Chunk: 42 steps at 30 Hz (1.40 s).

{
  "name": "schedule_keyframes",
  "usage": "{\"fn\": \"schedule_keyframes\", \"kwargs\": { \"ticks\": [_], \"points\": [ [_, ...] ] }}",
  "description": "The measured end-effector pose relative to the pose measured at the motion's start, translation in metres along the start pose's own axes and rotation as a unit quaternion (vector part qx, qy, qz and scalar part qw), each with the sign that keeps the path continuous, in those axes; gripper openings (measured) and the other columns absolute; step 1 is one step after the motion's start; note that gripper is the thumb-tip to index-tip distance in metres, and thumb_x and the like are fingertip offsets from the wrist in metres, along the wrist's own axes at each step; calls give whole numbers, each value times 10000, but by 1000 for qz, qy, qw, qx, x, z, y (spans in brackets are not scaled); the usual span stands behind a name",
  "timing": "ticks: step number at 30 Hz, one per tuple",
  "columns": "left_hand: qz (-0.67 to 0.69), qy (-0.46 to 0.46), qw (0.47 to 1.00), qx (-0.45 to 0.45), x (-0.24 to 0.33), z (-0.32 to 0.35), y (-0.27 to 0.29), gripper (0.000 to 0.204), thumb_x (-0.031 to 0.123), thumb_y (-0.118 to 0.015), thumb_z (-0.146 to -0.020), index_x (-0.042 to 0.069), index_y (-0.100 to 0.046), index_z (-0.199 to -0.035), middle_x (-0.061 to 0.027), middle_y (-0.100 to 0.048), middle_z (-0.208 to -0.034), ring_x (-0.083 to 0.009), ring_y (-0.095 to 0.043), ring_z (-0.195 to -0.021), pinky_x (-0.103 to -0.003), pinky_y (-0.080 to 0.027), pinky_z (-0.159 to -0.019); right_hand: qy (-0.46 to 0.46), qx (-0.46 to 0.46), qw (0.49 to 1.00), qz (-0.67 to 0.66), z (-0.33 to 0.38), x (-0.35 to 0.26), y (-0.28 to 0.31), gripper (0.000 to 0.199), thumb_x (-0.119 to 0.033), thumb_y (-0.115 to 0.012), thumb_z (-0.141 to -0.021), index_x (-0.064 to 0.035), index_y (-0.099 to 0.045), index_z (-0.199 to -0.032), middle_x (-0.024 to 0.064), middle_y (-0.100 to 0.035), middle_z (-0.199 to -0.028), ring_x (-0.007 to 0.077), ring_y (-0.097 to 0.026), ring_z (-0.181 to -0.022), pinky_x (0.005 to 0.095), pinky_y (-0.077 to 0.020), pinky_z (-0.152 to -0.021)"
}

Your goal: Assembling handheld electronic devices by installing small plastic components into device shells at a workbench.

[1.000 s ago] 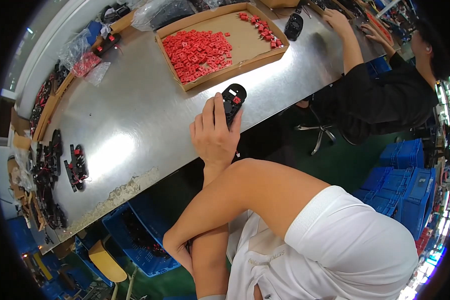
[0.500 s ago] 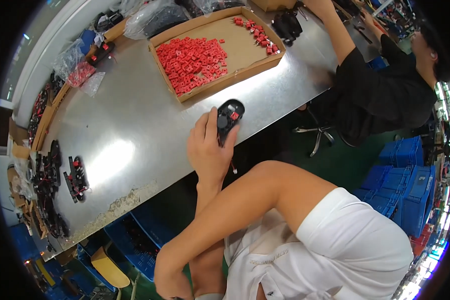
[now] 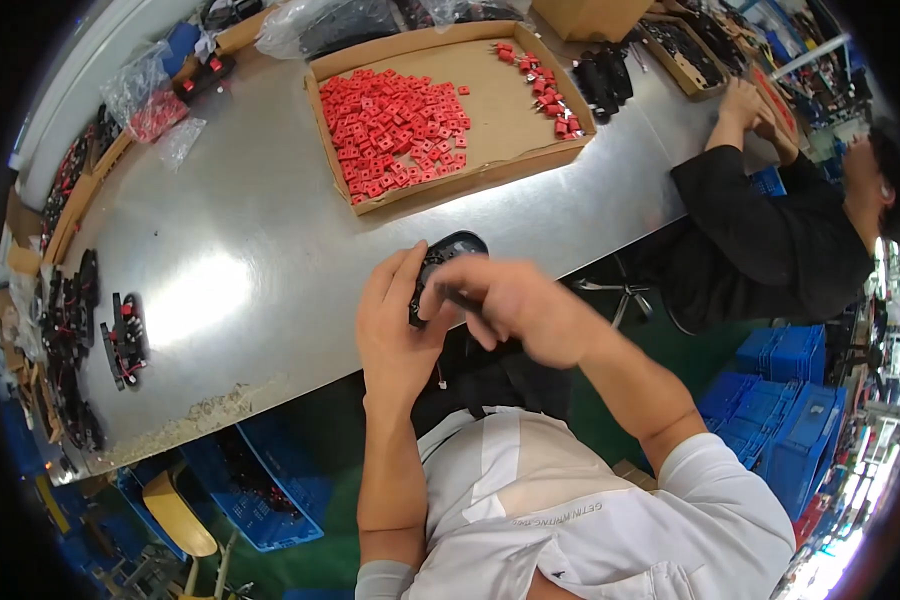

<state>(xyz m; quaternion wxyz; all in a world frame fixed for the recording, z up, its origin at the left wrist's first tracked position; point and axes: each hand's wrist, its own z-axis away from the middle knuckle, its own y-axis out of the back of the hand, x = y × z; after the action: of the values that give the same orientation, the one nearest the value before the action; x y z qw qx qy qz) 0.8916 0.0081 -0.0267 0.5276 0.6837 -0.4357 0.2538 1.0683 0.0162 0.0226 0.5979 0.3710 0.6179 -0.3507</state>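
My left hand is closed around an oval black plastic housing, held over the front edge of the metal table. A thin wire with a small white connector dangles below it. My right hand, smeared by motion, is over the housing with its fingers bent. Between those fingers shows a slim dark piece, its kind unclear. The right hand covers most of the inside of the housing.
A shallow cardboard tray holds many small red blocks. Black assemblies lie at left. A person in black works at right. Blue crates are stacked at right; a blue bin stands under the table.
My right arm, earlier crossed over the left with its hand low at the left, has swung up so the hand is over the housing. The left hand has kept its hold.
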Motion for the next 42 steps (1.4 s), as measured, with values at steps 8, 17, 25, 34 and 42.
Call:
{"fn": "schedule_keyframes", "kwargs": {
  "ticks": [8, 17, 25, 34, 42],
  "points": [
    [3, -1, 1000, 2, -8, -3, -22, 632, 61, -852, -686, 71, -646, -1283, -152, -638, -1208, -349, -625, -1083, -411, -509, -918, 20, 58, 998, -13, 4, 11, 22, 898, -787, -434, -871, 14, -576, -1250, 88, -609, -894, 136, -477, -613, 271, -396, -543],
    [4, 12, 1000, -19, 7, 0, -25, 663, 91, -873, -674, 58, -639, -1293, -144, -640, -1201, -339, -627, -1058, -396, -507, -922, 125, 180, 934, -283, -15, -12, 46, 1114, -976, -262, -752, -16, -536, -1245, 113, -606, -874, 120, -497, -634, 238, -396, -563],
    [12, 2, 1000, -4, -14, -2, -22, 648, 71, -872, -668, 60, -648, -1277, -134, -645, -1192, -329, -633, -1052, -388, -514, -901, 166, 169, 953, -192, -35, 20, 17, 1079, -959, -343, -760, -10, -517, -1242, 88, -588, -861, 93, -470, -629, 218, -367, -552],
    [19, -13, 1000, 6, -28, 4, -23, 625, 72, -865, -673, 69, -657, -1262, -119, -645, -1179, -320, -639, -1030, -384, -519, -883, 173, 167, 963, -119, -41, 34, 4, 1051, -937, -350, -788, -7, -538, -1239, 63, -590, -867, 80, -476, -652, 216, -361, -563],
    [7, -20, 1000, 15, -37, 9, -22, 615, 95, -866, -676, 74, -659, -1255, -110, -647, -1174, -320, -640, -1012, -385, -523, -865, 170, 162, 965, -117, -43, 41, -1, 1035, -928, -359, -797, -9, -542, -1236, 72, -593, -871, 80, -473, -652, 218, -365, -572]
  ]
}}
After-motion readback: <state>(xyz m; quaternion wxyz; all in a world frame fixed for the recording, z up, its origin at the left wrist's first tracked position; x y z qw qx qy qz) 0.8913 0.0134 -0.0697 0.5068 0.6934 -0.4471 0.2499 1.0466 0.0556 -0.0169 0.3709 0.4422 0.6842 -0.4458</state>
